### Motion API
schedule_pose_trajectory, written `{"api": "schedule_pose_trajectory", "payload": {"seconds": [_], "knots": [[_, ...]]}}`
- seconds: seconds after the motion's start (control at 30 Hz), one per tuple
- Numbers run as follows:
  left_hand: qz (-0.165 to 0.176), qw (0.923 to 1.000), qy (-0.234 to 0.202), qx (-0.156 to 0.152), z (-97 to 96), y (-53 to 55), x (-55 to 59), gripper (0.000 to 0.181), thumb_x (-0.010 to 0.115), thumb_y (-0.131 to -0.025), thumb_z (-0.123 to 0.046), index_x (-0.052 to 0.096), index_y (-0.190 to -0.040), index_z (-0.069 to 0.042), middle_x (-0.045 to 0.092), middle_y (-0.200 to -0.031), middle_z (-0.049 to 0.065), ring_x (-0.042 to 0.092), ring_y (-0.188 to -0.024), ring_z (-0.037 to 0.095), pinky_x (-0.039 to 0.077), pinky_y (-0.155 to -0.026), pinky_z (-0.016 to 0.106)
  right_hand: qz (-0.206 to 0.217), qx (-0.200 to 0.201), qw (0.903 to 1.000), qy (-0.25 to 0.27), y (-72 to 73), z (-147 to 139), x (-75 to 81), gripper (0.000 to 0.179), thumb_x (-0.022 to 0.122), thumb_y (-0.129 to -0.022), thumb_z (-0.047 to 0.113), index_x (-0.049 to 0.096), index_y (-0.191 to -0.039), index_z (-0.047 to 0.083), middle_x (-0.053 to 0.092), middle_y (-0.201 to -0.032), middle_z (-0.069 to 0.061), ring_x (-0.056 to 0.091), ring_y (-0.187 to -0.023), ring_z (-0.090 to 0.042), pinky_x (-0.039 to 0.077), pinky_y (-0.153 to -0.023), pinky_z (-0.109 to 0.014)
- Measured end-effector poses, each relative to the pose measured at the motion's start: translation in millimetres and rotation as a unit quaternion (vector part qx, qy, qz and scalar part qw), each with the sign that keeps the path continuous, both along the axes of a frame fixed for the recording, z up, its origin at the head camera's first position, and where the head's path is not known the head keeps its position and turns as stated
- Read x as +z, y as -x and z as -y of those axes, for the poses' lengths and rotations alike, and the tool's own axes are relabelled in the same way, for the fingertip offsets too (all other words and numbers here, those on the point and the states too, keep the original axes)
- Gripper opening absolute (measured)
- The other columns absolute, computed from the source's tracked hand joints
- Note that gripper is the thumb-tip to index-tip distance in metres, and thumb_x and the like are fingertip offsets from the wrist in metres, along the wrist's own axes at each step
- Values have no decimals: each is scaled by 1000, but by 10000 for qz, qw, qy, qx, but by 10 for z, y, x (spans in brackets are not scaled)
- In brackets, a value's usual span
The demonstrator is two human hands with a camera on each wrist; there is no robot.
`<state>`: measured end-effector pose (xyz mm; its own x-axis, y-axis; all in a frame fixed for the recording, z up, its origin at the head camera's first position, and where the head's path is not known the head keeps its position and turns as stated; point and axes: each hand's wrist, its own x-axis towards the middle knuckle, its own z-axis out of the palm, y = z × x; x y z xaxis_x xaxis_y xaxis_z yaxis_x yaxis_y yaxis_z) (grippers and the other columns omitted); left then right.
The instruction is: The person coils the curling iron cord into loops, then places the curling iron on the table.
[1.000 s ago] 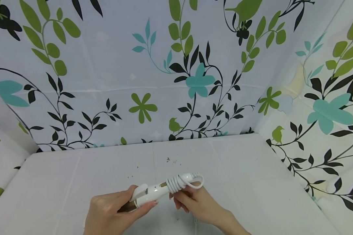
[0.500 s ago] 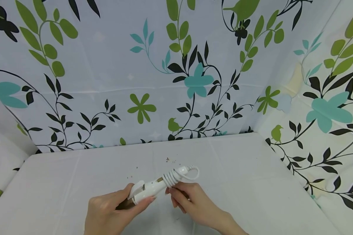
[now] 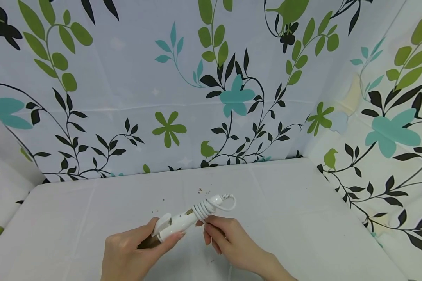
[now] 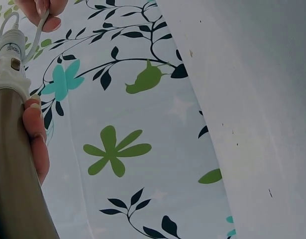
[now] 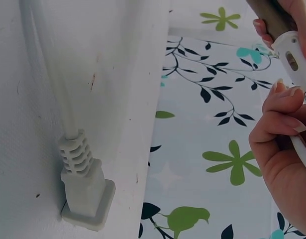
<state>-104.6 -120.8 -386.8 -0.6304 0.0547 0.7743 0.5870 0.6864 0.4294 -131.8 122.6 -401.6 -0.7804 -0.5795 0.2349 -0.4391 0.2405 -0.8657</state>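
A curling iron (image 3: pixel 179 223) with a white handle and a brownish barrel (image 4: pixel 13 164) is held above the table, its handle slanting up to the right. My left hand (image 3: pixel 130 248) grips it around the barrel, close to the white clamp lever (image 3: pixel 161 224). Several turns of white cord (image 3: pixel 204 209) circle the handle's end. Just below those turns, my right hand (image 3: pixel 233 242) pinches the cord between thumb and fingers. In the right wrist view, the cord's plug (image 5: pixel 88 194) hangs in front of the table.
The white tabletop (image 3: pixel 285 207) bears small dark specks (image 3: pixel 201 190) beyond the hands. A leaf-patterned cloth (image 3: pixel 126 97) stands behind the table, and similar cloth walls (image 3: pixel 390 175) flank it.
The curling iron has tilted more steeply, its corded end moving up and slightly left. My right hand has shifted a little left, still pinching the cord; the left keeps its grip.
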Motion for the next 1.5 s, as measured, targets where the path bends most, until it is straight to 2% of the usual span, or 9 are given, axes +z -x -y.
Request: {"api": "schedule_pose_trajectory", "payload": {"seconds": [0.17, 0.43, 0.73, 0.87, 1.1, 1.3, 1.5], "knots": [[3, 9998, -149, 132, -4, 1, 5, 52, 86, -71, -53, 78, -80, -3, 57, -51, -8, 37, -44, -10, 32, -42, 9, 17, -141, 9999, -41, 6, 2, 4, 20, 46, -108, 19, 65, -110, 12, 56, -72, -1, 42, -52, 4, 40, -47, -17], [34, 9987, -316, 391, 9, 0, -1, 47, 92, -65, -47, 78, -80, -4, 52, -49, -10, 36, -44, -8, 28, -43, 8, 22, -282, 9995, -109, 7, -8, 0, 24, 50, -106, 28, 68, -106, 12, 58, -68, -6, 43, -50, 4, 41, -47, -17], [127, 9944, -332, 993, 43, 5, -27, 46, 98, -55, -35, 79, -79, -1, 53, -49, -9, 35, -45, -10, 28, -41, 11, -60, -358, 9992, -174, 18, -8, -21, 21, 51, -106, 31, 65, -97, 18, 53, -65, 5, 41, -49, 5, 38, -44, -16], [288, 9918, -306, 1209, 45, -4, -6, 49, 98, -54, -34, 79, -82, 1, 55, -49, -7, 35, -45, -10, 28, -41, 12, -156, -325, 9992, -146, 20, -11, -22, 21, 51, -106, 30, 64, -96, 18, 52, -64, 6, 40, -48, 5, 37, -44, -16], [370, 9849, -414, 1637, 95, -9, 65, 49, 98, -52, -26, 79, -86, 3, 60, -49, 0, 38, -44, -9, 31, -42, 13, -103, -291, 9994, -161, 9, -30, 0, 23, 50, -106, 25, 69, -106, 13, 56, -66, 3, 41, -51, 5, 39, -45, -16], [369, 9824, -431, 1778, 118, -8, 86, 46, 97, -54, -27, 80, -86, 1, 57, -47, -2, 36, -44, -10, 30, -42, 14, -253, -167, 9995, -127, 14, -41, 7, 23, 49, -106, 24, 69, -106, 12, 56, -66, 2, 40, -52, 5, 39, -46, -16], [563, 9791, -408, 1911, 114, -4, 71, 52, 97, -54, -31, 79, -90, 2, 62, -50, 3, 41, -43, -8, 31, -42, 13, -419, 91, 9988, -244, -1, -53, 6, 21, 50, -106, 25, 69, -104, 16, 52, -64, 6, 37, -55, 7, 39, -50, -14]]}}
